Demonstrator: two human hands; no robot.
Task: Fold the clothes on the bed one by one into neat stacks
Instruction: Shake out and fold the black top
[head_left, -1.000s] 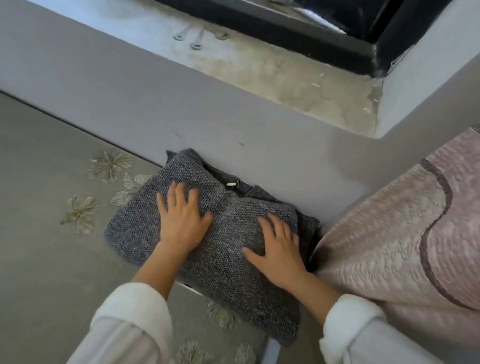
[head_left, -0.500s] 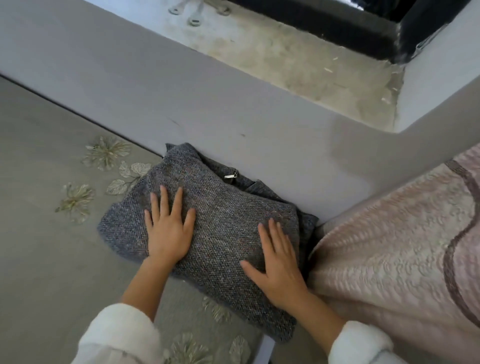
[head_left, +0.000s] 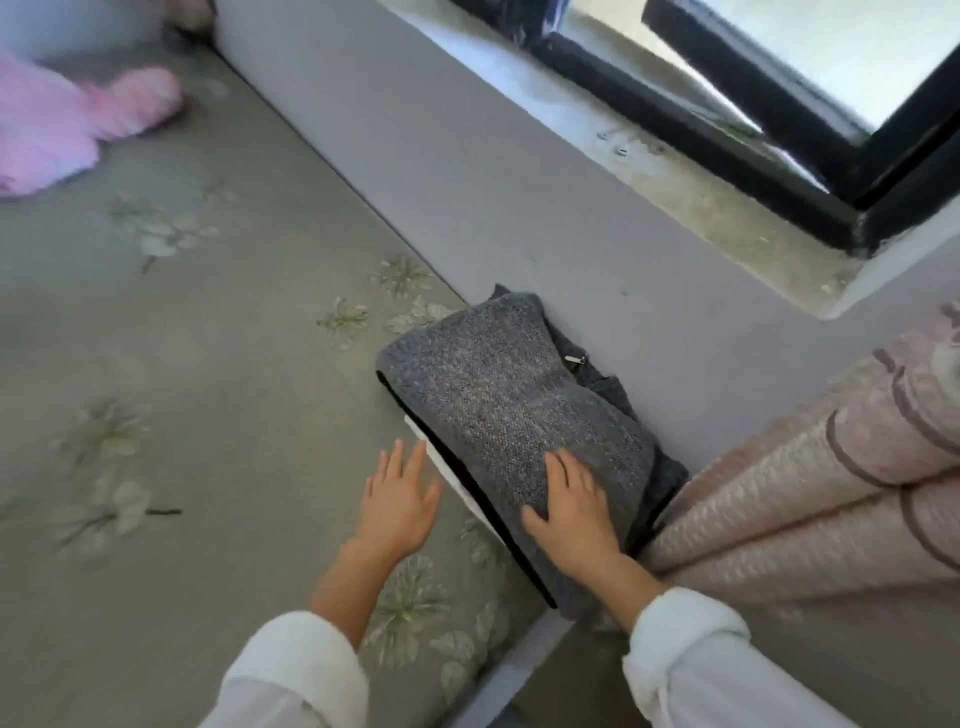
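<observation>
Bed (head_left: 234, 415): 1 grey sweater (head_left: 498, 405), 1 pink garment (head_left: 52, 130), 2 hands (head_left: 400, 499) (head_left: 571, 514) flat.

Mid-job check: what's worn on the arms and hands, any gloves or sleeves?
The left hand and right hand are bare: no gloves, and no rings or watch show. The forearms are uncovered up to white, soft-looking sleeves, the left sleeve and right sleeve each bunched into a thick cuff.
</observation>
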